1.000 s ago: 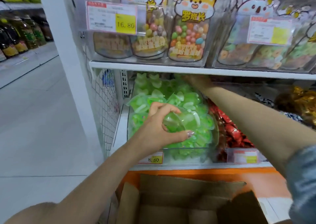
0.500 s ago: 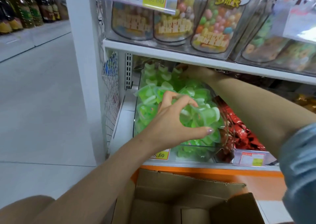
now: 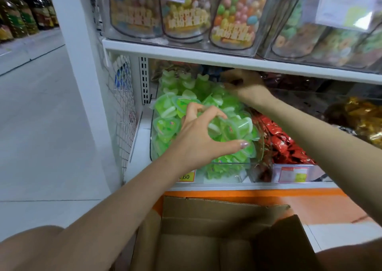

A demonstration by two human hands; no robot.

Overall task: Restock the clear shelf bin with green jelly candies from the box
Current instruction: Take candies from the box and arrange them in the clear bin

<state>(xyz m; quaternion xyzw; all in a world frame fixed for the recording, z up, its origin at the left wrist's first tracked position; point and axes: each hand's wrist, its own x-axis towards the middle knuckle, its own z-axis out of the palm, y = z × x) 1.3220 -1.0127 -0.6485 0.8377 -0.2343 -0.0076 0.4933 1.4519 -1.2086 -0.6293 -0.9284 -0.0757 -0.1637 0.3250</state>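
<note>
Green jelly candies [image 3: 208, 105] in small clear cups are heaped above the rim of the clear bin [image 3: 231, 164] on the lower shelf [image 3: 142, 146]. Your left hand [image 3: 198, 138] curls thumb and fingers round a clump of them at the front of the heap. Your right hand [image 3: 244, 86] reaches to the back of the bin, just under the upper shelf [image 3: 186, 53]; whether it grips any candies cannot be told. The cardboard box [image 3: 206, 219] stands open below, and the part of its inside that shows holds no candies. The restock looks nearly done, with likely only the heap left to settle. Red-wrapped sweets [image 3: 283, 144] fill the neighbouring bin, with gold-wrapped sweets [image 3: 361, 115] further right.
</note>
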